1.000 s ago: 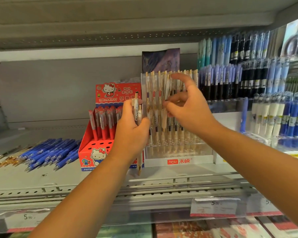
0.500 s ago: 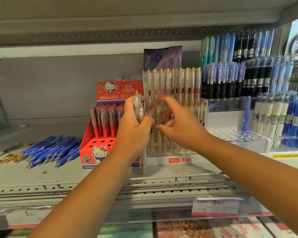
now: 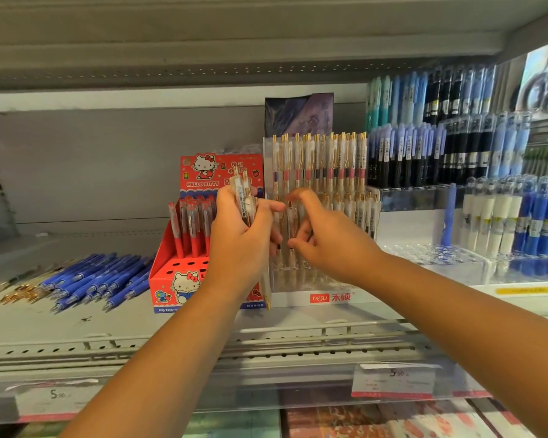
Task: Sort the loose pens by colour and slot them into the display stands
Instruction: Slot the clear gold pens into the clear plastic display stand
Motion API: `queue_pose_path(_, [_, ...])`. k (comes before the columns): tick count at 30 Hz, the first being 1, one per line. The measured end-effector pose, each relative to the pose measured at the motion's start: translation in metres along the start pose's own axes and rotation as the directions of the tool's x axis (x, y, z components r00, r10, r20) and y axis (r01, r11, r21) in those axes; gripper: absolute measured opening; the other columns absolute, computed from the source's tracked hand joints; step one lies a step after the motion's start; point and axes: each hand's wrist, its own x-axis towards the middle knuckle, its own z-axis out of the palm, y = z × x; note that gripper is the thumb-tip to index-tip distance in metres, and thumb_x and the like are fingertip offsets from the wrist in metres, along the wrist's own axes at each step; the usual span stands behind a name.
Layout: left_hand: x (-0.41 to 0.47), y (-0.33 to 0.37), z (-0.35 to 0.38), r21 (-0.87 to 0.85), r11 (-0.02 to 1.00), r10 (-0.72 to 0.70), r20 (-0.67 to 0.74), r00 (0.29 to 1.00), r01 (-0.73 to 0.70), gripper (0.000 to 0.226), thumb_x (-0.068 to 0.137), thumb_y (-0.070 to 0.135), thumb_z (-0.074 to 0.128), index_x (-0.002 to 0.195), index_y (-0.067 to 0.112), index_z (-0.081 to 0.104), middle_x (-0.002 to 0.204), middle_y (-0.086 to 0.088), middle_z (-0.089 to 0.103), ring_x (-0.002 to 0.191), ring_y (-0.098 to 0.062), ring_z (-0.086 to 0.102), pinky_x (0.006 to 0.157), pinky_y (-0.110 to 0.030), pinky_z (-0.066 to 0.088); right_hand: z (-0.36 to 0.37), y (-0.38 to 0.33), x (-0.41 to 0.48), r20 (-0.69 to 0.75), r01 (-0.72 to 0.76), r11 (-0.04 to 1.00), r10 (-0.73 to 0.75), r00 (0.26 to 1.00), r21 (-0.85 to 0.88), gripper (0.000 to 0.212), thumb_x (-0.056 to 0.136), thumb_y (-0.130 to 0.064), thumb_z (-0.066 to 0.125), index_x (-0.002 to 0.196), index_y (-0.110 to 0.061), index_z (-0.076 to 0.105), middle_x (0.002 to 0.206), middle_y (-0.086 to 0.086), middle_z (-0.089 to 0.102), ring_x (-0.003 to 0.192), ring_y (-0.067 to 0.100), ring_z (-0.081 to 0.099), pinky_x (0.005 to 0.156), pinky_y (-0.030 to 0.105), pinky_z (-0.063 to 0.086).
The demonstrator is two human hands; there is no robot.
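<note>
My left hand grips a small bundle of clear pens with gold clips, held upright in front of the red Hello Kitty stand. My right hand is just to its right, with thumb and fingers curved around a clear gold-clip pen in the front row of the clear acrylic stand. That stand holds two rows of the same pens. A pile of loose blue pens lies on the shelf at the left, with a few gold-tipped pens beside it.
Red pens fill the Hello Kitty stand. To the right stand racks of black, blue and teal pens and a clear stand with white and blue pens. Price tags hang on the shelf's front rail. The shelf above is low.
My right hand has come down from the top row of the clear stand to its front row, close to my left hand. My left hand has stayed put with its bundle.
</note>
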Motion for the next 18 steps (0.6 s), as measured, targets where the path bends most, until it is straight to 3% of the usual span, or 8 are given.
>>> queue_pose_path(4, [0.0, -0.001, 0.001, 0.033, 0.999, -0.009, 0.012, 1.0, 0.008, 0.011, 0.097, 0.022, 0.052, 0.096, 0.033, 0.053, 0.078, -0.005, 0.066, 0.062, -0.018, 0.059, 0.061, -0.043, 0.054, -0.005, -0.006, -0.006, -0.087, 0.023, 0.998, -0.028, 0.996, -0.053, 0.068, 0.09, -0.035, 0.065, 0.141, -0.04, 0.021, 0.069, -0.005, 0.061, 0.056, 0.009, 0.059, 0.05, 0.038, 0.056])
queue_pose_path(7, [0.0, 0.0, 0.002, 0.039, 0.999, 0.004, -0.009, 1.0, -0.004, 0.013, 0.093, 0.026, 0.052, 0.093, 0.039, 0.054, 0.087, -0.007, 0.062, 0.078, -0.024, 0.059, 0.074, -0.051, 0.053, -0.012, -0.013, -0.005, -0.152, 0.03, 0.972, 0.006, 0.988, 0.232, 0.047, 0.091, -0.026, 0.065, 0.13, -0.03, 0.04, 0.074, -0.004, 0.061, 0.053, 0.005, 0.054, 0.051, 0.031, 0.051])
queue_pose_path(9, [0.001, 0.001, 0.002, 0.041, 0.999, 0.019, -0.031, 0.999, -0.017, 0.013, 0.093, 0.026, 0.052, 0.094, 0.039, 0.054, 0.098, -0.016, 0.062, 0.08, -0.022, 0.059, 0.07, -0.044, 0.053, -0.018, -0.021, -0.001, -0.11, 0.019, 0.921, 0.026, 0.994, 0.389, 0.027, 0.09, -0.018, 0.067, 0.114, -0.024, 0.056, 0.083, -0.007, 0.063, 0.06, 0.005, 0.055, 0.058, 0.028, 0.053])
queue_pose_path(11, [0.002, 0.0, 0.002, 0.039, 0.999, 0.025, -0.027, 0.999, -0.024, 0.015, 0.096, 0.021, 0.054, 0.095, 0.037, 0.055, 0.105, -0.017, 0.062, 0.083, -0.017, 0.062, 0.067, -0.032, 0.05, -0.021, -0.028, 0.001, -0.027, -0.003, 0.885, 0.018, 0.999, 0.465, 0.021, 0.088, -0.009, 0.068, 0.106, -0.018, 0.065, 0.092, -0.005, 0.065, 0.066, 0.0, 0.06, 0.06, 0.019, 0.052])
queue_pose_path(14, [0.001, -0.001, 0.001, 0.009, 1.0, 0.012, 0.011, 1.0, -0.012, 0.018, 0.099, 0.017, 0.053, 0.098, 0.036, 0.055, 0.093, 0.01, 0.069, 0.084, -0.005, 0.067, 0.067, -0.021, 0.052, -0.021, -0.032, -0.001, 0.101, -0.046, 0.8, -0.018, 0.995, 0.598, 0.024, 0.086, 0.004, 0.066, 0.105, -0.011, 0.068, 0.087, -0.002, 0.068, 0.054, 0.0, 0.063, 0.049, 0.01, 0.046])
queue_pose_path(18, [0.0, -0.001, 0.001, -0.033, 0.999, 0.015, 0.045, 0.999, -0.014, 0.014, 0.099, 0.015, 0.053, 0.101, 0.03, 0.054, 0.084, 0.017, 0.068, 0.08, -0.001, 0.068, 0.062, -0.017, 0.052, -0.017, -0.03, 0.0, 0.099, -0.059, 0.756, -0.008, 0.995, 0.652, 0.023, 0.084, 0.006, 0.068, 0.103, -0.007, 0.07, 0.076, -0.006, 0.069, 0.052, 0.0, 0.063, 0.047, 0.01, 0.045])
